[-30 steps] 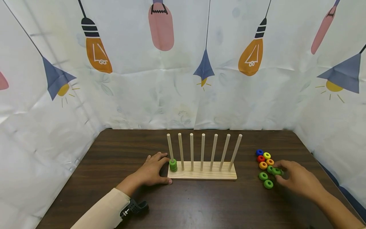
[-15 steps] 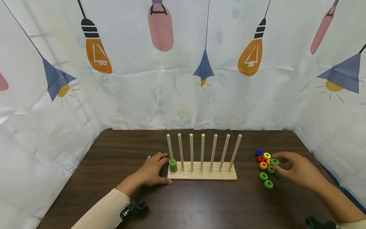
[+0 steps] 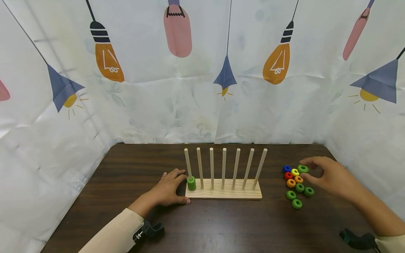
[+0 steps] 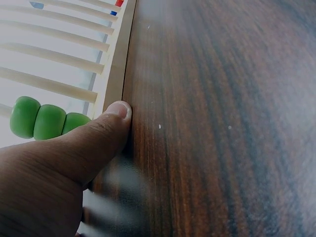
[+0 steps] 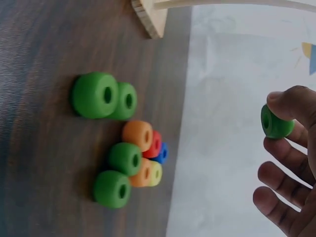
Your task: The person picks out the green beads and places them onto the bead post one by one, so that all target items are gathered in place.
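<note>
A wooden peg rack (image 3: 221,193) with several upright pegs stands mid-table. Green ring beads (image 3: 191,186) are stacked on its leftmost peg. My left hand (image 3: 169,188) holds the rack's left end; in the left wrist view its thumb (image 4: 106,131) lies against the front edge of the base. With thumb and fingertips, my right hand (image 3: 333,179) pinches a green bead (image 5: 280,128) raised off the table. Below and left of that hand lie loose beads: several green ones (image 5: 108,190), two orange (image 3: 288,185), one red (image 3: 286,177), one yellow (image 3: 293,174) and one blue (image 3: 284,170).
The dark wooden table (image 3: 221,225) meets a white patterned curtain (image 3: 152,112) at its back and sides. A black wrist strap (image 3: 148,229) is on the left sleeve, and another black strap (image 3: 357,240) shows at the right wrist.
My right hand has lifted the green bead from the loose group and moved it upward and slightly back. The left hand and the rack have stayed in place.
</note>
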The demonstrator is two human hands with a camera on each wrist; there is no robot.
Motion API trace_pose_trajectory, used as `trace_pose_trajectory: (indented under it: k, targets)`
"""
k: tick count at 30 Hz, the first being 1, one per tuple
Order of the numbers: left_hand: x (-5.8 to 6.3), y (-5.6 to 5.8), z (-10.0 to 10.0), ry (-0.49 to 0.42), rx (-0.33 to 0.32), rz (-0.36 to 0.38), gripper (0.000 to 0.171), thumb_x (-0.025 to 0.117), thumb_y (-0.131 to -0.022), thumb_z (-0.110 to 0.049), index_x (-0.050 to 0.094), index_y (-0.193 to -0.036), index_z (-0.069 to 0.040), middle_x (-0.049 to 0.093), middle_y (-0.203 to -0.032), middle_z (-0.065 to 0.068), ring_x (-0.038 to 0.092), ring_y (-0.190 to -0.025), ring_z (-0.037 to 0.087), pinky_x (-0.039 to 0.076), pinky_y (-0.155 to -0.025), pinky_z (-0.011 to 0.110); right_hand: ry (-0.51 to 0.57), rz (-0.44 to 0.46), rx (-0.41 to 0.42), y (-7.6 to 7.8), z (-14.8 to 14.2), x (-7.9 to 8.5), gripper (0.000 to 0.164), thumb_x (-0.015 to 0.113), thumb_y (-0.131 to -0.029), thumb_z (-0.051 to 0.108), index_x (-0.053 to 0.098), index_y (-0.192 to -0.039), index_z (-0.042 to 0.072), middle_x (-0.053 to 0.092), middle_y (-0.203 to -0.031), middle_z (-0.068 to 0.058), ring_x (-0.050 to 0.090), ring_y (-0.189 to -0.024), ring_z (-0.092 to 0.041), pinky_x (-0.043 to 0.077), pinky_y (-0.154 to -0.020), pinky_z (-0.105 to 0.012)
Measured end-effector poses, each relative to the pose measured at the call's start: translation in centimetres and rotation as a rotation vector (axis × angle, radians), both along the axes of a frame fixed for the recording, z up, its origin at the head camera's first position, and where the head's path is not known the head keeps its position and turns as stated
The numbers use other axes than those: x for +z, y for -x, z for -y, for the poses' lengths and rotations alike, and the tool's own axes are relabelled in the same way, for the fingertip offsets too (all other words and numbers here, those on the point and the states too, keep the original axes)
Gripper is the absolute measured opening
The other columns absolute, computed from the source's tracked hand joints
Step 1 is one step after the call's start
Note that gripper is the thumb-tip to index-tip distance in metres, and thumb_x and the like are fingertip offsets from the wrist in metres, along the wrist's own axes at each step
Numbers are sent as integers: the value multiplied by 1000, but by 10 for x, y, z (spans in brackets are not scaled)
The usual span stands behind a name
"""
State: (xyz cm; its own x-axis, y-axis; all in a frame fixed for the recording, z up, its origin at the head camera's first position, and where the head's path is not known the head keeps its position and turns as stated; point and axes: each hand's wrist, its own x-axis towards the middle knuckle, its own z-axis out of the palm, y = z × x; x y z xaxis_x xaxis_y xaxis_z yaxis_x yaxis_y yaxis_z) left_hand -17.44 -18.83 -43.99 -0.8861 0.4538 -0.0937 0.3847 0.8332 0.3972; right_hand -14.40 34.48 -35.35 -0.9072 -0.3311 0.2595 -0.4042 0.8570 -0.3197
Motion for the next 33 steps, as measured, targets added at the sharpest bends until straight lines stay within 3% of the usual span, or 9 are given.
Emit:
trace_pose_trajectory:
  k: [3,9,33]
  targets:
    - [0,-1,0,-1,-1,0,82,86,-79,-53,57,-143,-11,37,-159,17,23,-151,43,13,-118,68,-5,-52,23,2,1,4,38,87,-84,20,72,-118,11,70,-105,-1,64,-84,-19,53,-63,-33]
    - [3,-2,1,-6,-10,-7,82,86,-79,-54,58,-142,-10,38,-158,18,25,-150,44,14,-117,69,-4,-42,29,5,4,15,40,86,-86,24,71,-121,12,70,-110,-3,64,-89,-20,53,-65,-32]
    - [5,-4,1,-15,-6,-4,82,86,-78,-53,58,-141,-10,37,-159,18,25,-150,44,13,-117,69,-15,-88,38,13,26,50,40,85,-87,26,71,-122,12,71,-108,-3,63,-85,-17,54,-68,-38]
